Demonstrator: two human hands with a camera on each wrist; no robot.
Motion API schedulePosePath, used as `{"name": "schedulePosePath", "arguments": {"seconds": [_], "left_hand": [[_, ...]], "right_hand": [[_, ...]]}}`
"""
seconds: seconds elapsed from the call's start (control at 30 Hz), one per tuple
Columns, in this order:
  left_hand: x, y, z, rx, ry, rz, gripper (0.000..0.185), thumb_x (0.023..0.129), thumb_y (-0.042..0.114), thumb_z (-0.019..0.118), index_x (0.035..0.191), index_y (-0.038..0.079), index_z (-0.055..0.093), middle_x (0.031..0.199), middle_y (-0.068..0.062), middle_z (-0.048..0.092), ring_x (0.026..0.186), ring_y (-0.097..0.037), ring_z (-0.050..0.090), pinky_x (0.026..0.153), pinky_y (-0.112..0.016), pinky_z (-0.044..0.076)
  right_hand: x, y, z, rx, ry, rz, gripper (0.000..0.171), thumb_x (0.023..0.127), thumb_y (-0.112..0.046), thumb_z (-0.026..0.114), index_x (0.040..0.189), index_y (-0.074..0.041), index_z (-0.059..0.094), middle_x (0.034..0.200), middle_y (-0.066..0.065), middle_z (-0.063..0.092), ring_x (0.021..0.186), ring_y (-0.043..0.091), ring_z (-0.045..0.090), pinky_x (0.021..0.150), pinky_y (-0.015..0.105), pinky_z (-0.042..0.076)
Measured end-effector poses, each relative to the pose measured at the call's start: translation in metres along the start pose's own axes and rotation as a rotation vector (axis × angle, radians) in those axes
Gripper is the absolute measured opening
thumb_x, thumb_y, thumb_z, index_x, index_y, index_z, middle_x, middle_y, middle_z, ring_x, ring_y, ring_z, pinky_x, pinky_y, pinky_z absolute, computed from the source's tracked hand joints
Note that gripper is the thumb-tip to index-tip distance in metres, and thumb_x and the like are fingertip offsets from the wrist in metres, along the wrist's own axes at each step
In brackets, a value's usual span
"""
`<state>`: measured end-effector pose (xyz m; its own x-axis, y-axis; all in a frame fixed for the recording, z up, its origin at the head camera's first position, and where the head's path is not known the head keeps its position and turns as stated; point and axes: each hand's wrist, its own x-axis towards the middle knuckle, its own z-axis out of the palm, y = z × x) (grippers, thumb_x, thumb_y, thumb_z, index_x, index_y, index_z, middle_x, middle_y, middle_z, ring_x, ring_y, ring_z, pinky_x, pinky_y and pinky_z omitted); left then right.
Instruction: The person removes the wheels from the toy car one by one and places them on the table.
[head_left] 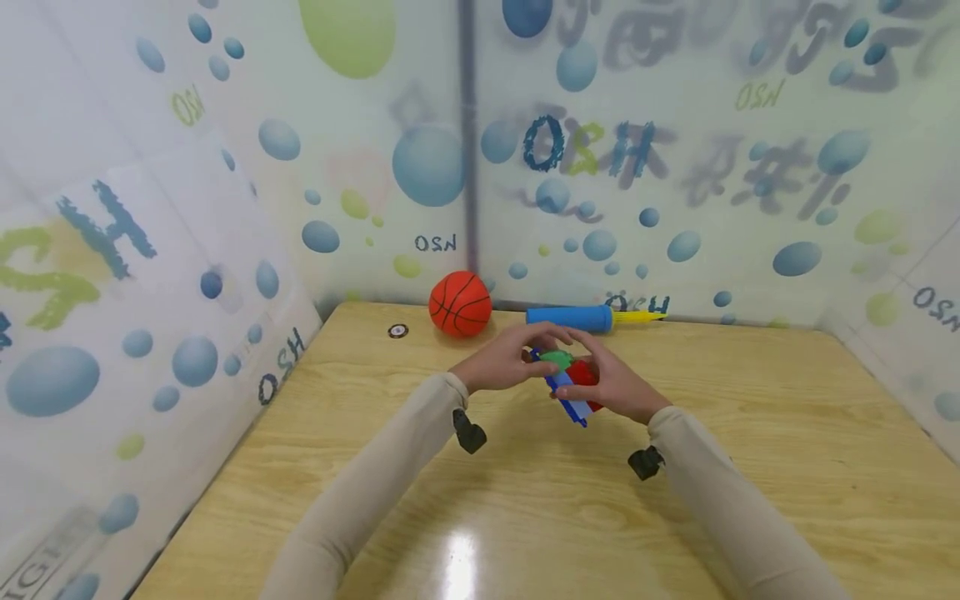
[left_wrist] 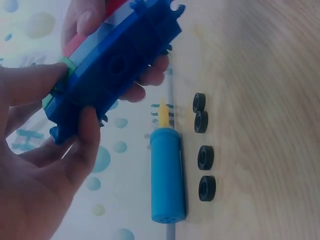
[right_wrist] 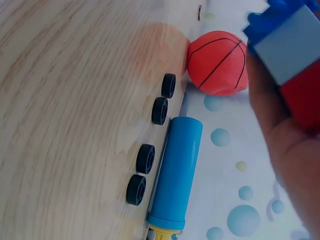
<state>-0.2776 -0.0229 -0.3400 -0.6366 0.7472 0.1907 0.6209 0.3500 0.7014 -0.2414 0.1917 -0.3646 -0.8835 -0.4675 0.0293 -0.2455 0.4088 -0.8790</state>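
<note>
Both hands hold a toy car body above the table. It has a blue chassis with small clips along its edges, and green, white and red blocks on it. My left hand pinches the green end between thumb and fingers. At the red end, my right hand grips with its thumb on the near side and fingers behind. The body slants between the hands, its blue underside facing the left wrist camera. Several black toy wheels stand on the table beyond the hands, seen in both wrist views.
A blue hand pump with a yellow nozzle lies along the back edge of the wooden table. Left of it sits a small red basketball, and a round black-and-white disc lies further left. Patterned panels enclose the table.
</note>
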Motion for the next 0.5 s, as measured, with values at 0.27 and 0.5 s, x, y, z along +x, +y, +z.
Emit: {"name": "schedulePosePath", "arguments": {"seconds": [0.27,0.5], "left_hand": [[-0.014,-0.011,0.001,-0.084,0.149,-0.046,0.033,0.089,0.031,0.06,0.12,0.025,0.051,0.112,0.004,0.06,0.102,-0.012,0.057,0.087,-0.03,0.051],[-0.028,-0.022,0.002,-0.111,0.205,-0.075,0.037,0.085,0.022,0.067,0.119,0.025,0.052,0.108,0.003,0.061,0.098,-0.013,0.06,0.081,-0.031,0.053]], "right_hand": [[-0.009,0.011,-0.009,0.013,0.049,-0.111,0.063,0.085,-0.025,0.066,0.14,-0.029,0.034,0.118,0.01,0.062,0.102,0.023,0.062,0.083,0.033,0.054],[-0.008,0.012,-0.008,-0.114,0.144,-0.127,0.059,0.083,-0.026,0.069,0.135,-0.024,0.042,0.113,0.008,0.063,0.099,0.023,0.061,0.083,0.034,0.054]]}}
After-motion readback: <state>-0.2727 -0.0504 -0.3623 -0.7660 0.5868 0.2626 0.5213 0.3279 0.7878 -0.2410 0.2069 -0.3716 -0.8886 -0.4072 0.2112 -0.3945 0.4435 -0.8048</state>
